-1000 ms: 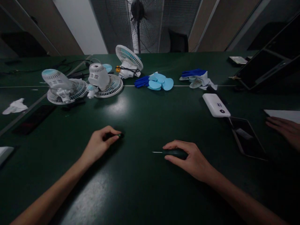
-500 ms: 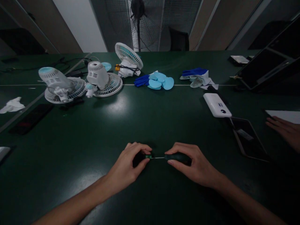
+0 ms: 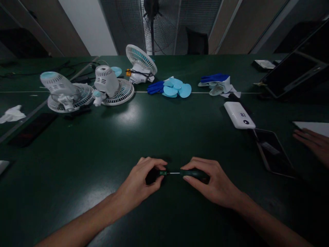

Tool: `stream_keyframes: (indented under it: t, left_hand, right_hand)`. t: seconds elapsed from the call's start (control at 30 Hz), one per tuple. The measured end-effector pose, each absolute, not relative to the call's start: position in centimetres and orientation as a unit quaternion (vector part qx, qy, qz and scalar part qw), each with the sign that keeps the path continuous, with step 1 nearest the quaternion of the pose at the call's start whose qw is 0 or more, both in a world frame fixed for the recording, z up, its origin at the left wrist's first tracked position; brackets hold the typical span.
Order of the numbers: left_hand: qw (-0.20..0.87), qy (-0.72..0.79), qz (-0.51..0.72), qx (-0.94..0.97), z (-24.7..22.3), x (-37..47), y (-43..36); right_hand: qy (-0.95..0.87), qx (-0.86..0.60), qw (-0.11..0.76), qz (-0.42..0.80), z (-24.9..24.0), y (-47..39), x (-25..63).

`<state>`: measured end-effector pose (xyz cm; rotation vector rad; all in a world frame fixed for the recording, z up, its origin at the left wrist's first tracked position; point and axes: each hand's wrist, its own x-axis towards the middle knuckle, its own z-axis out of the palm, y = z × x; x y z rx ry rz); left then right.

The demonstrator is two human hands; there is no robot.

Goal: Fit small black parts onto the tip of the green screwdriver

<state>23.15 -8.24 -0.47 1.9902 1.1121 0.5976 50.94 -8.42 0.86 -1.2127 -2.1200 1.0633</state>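
Note:
Low over the dark green table, my right hand (image 3: 214, 180) wraps round the dark handle of a screwdriver (image 3: 192, 173), its thin metal shaft pointing left. My left hand (image 3: 141, 176) pinches a small dark piece with green markings (image 3: 162, 173) between thumb and fingers; most of it is hidden in the palm. The shaft's tip meets the right end of this piece. Whether it sits inside or only touches cannot be made out. Both forearms come in from the lower corners.
White fan parts (image 3: 106, 84) stand at the back left. Light-blue fan blades (image 3: 177, 87) and blue-white gloves (image 3: 216, 83) lie along the back. A white power bank (image 3: 239, 115) and a phone (image 3: 273, 151) are on the right, near another person's hand (image 3: 312, 142).
The fingers of my left hand have shifted slightly, and more of the green-marked piece shows. My right hand stays almost still with the screwdriver.

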Motion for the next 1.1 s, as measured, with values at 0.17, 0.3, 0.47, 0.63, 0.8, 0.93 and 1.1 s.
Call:
stream_keyframes:
  t: [0.17, 0.3, 0.47, 0.63, 0.8, 0.93, 1.1]
  left_hand:
    - [0.398, 0.418, 0.226, 0.785, -0.7, 23.2, -8.5]
    - [0.399, 0.419, 0.218, 0.786, -0.9, 23.1, -8.3]
    - [0.39, 0.408, 0.204, 0.8, -0.8, 22.8, -8.8]
    - [0.347, 0.37, 0.179, 0.843, -0.9, 21.0, -9.6]
    - [0.254, 0.497, 0.187, 0.808, -1.1, 13.9, -5.2]
    - [0.143, 0.661, 0.198, 0.71, -1.0, 5.5, -0.2]
    - [0.09, 0.719, 0.215, 0.655, -1.3, -1.4, 1.4]
  right_hand:
    - [-0.76, -0.42, 0.267, 0.418, 1.0, -8.5, 50.4]
    - [-0.711, -0.417, 0.307, 0.476, 1.2, -8.3, 50.6]
    - [-0.692, -0.43, 0.324, 0.481, 1.1, -8.3, 51.0]
    - [-0.68, -0.442, 0.316, 0.492, 1.1, -8.3, 51.2]
    - [-0.675, -0.44, 0.315, 0.502, 1.1, -8.4, 51.3]
    - [-0.682, -0.441, 0.311, 0.493, 1.0, -8.4, 51.3]
    - [-0.691, -0.444, 0.308, 0.48, 0.8, -8.4, 51.3]
